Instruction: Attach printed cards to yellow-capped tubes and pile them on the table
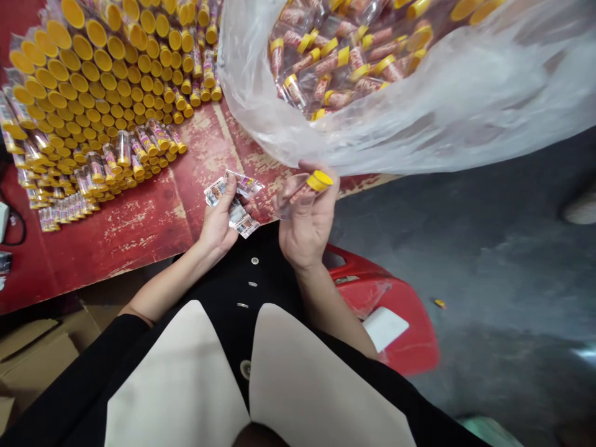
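Note:
Printed labels (243, 222) fan out from my left hand (218, 225), pinched under the thumb near the table's front edge. My right hand (307, 226) is closed round a clear plastic tube with a yellow cap (320, 180), tilted with the cap up and to the right. Reddish contents show faintly through its wall. Just beyond my right hand, a large clear plastic bag (261, 133) lies open, with many similar yellow-capped tubes (326, 62) jumbled inside.
A big stack of yellow-capped tubes (93, 81) covers the left of the worn red table (153, 217). A red plastic stool (410, 329) with a white item (385, 328) on it stands at the right. Cardboard boxes (41, 354) sit below left.

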{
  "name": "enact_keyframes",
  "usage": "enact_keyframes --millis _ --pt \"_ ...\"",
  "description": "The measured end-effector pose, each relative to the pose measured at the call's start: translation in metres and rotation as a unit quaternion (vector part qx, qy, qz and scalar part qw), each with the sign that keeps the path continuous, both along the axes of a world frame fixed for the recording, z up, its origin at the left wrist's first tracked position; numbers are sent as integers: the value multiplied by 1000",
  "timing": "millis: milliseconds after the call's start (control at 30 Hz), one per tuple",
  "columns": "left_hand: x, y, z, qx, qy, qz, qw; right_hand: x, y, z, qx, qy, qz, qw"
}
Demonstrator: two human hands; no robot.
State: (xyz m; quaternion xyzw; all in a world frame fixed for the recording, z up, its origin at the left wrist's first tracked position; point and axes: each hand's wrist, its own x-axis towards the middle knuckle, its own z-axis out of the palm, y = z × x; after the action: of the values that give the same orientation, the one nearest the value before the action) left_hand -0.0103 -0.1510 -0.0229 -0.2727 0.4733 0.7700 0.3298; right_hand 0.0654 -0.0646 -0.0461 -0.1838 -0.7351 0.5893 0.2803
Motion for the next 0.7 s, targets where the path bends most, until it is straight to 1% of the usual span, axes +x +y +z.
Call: enact_keyframes --millis 33,100,133,200,300,367,433,500,567,633,700 --pt "1 1 1 2 1 0 1000 0 -1 0 -29 13 -2 999" --pt "4 2 2 8 6 4 1000 1 -3 -1 -100 57 -29 993" --pt "5 2 3 10 7 6 1000 1 -4 -2 -110 62 -32 991" --pt "7 2 5 12 2 6 1000 2 -6 -5 -97 51 -55 993" --pt "9 2 6 17 -16 -1 1000 6 -5 -11 -63 20 -111 992" --pt "9 1 7 24 -23 -7 999 9 -3 -13 -63 19 -121 990" --pt "8 1 7 24 -18 -8 1000 14 2 -13 -75 36 -109 991" --pt "9 1 7 10 -8 1 1000 18 6 -10 -100 36 -72 992" --pt "11 2 6 -6 8 8 1000 21 10 -6 -150 6 -16 989" --pt "14 2 4 -3 30 2 1000 20 12 -2 -191 -36 30 980" --pt "17 1 3 9 48 -13 999 16 14 -2 -188 -65 36 979"
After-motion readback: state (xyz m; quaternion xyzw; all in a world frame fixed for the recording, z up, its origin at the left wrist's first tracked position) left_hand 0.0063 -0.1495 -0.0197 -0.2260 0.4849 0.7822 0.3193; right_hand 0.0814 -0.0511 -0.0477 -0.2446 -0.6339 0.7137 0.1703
